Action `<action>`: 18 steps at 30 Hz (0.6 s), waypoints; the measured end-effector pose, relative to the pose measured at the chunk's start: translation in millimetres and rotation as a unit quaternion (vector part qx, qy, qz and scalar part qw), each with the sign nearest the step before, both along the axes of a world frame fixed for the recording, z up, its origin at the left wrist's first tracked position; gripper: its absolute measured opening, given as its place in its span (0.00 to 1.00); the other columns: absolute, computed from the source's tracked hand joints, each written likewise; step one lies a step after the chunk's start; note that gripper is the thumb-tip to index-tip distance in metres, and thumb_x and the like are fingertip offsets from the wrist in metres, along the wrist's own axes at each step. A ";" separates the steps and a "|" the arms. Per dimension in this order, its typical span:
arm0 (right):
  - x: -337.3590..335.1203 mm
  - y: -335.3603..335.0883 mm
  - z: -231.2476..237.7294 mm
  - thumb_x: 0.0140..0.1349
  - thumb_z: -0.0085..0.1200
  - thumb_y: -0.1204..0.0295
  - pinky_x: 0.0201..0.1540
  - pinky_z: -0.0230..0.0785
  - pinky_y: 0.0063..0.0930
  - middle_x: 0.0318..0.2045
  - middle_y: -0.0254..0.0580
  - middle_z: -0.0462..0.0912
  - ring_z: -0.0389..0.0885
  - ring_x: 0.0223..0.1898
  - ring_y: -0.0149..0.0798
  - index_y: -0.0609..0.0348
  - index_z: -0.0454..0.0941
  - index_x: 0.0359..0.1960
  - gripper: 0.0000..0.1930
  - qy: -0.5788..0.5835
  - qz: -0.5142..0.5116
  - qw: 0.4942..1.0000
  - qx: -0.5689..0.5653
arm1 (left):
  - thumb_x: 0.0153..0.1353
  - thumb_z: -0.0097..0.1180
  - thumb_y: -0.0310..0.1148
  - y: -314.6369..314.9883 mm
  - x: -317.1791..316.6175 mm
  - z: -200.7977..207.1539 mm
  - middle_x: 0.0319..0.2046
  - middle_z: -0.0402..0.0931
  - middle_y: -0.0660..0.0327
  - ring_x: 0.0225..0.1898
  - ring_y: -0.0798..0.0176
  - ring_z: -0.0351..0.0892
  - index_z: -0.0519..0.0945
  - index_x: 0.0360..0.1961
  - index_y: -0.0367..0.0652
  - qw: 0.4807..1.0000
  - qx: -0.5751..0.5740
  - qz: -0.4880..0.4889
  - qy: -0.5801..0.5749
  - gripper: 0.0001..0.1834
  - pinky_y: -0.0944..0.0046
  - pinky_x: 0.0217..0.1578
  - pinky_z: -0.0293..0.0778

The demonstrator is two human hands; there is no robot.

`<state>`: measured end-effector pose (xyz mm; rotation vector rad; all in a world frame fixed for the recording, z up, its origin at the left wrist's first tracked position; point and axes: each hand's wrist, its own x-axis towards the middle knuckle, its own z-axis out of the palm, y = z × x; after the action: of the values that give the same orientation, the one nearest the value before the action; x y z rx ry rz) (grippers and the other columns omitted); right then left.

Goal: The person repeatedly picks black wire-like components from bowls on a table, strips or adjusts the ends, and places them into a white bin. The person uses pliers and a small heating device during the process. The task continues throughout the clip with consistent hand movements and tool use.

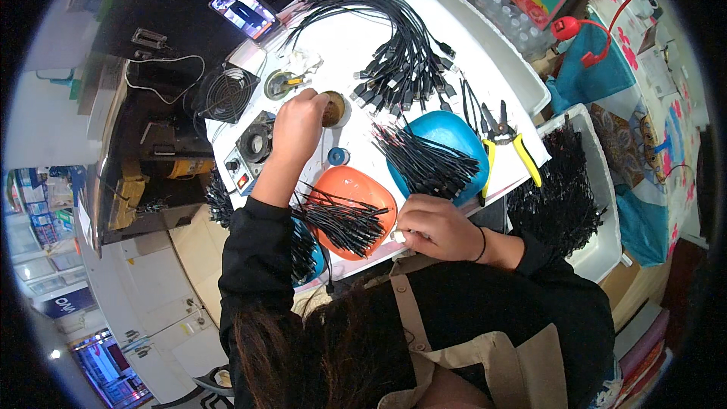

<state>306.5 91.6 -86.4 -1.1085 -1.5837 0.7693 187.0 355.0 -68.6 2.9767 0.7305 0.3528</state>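
Note:
My left hand [297, 127] is reached out over the white table, fingers closed, at the rim of a small round tin of brown stuff [333, 109]. Whatever those fingers hold is hidden. Low on the right, my right hand [438, 229] pinches a small white piece [397, 236] beside an orange tray [344, 177]. Black cables with stripped ends [350, 221] lie across that tray. More short black cables [428, 165] rest in a blue tray [452, 130] just beyond my right hand. A blue-rimmed spool [338, 156] sits between my left hand and the orange tray.
Bundled black USB cables [401, 60] spread over the table's far side. Yellow-handled wire strippers [503, 132] lie at the right. A control box with a red switch [242, 174], a fan [227, 95] and a phone [244, 11] line the left. A white bin of cables [598, 235] flanks the table.

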 end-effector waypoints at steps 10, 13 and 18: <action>-1.7 0.8 -2.2 0.57 0.54 0.76 0.37 0.68 0.38 0.30 0.45 0.75 0.75 0.33 0.47 0.63 0.74 0.34 0.05 -0.015 -0.010 1.000 0.003 | 0.49 0.51 0.24 -0.9 4.1 0.6 0.26 0.74 0.52 0.30 0.46 0.79 0.78 0.28 0.39 0.999 0.020 -0.002 0.036 0.05 0.53 0.32 0.75; -2.2 -0.3 0.1 0.57 0.54 0.76 0.36 0.69 0.38 0.30 0.46 0.75 0.75 0.33 0.47 0.63 0.74 0.34 0.05 -0.020 -0.017 1.000 0.003 | 0.50 0.51 0.24 -2.7 1.5 4.6 0.27 0.75 0.51 0.31 0.45 0.79 0.78 0.29 0.38 1.000 -0.003 0.009 0.022 0.06 0.52 0.32 0.75; -3.4 -1.9 5.3 0.55 0.55 0.77 0.36 0.69 0.37 0.30 0.45 0.75 0.75 0.33 0.47 0.63 0.75 0.33 0.05 -0.025 -0.026 0.999 0.007 | 0.56 0.54 0.24 -8.2 -21.1 30.8 0.28 0.78 0.47 0.31 0.42 0.78 0.77 0.34 0.37 0.995 -0.056 0.038 -0.078 0.04 0.50 0.32 0.73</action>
<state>303.0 89.7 -81.1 -1.1625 -1.5937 0.7005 165.9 346.7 -37.7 2.7846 0.8193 0.5246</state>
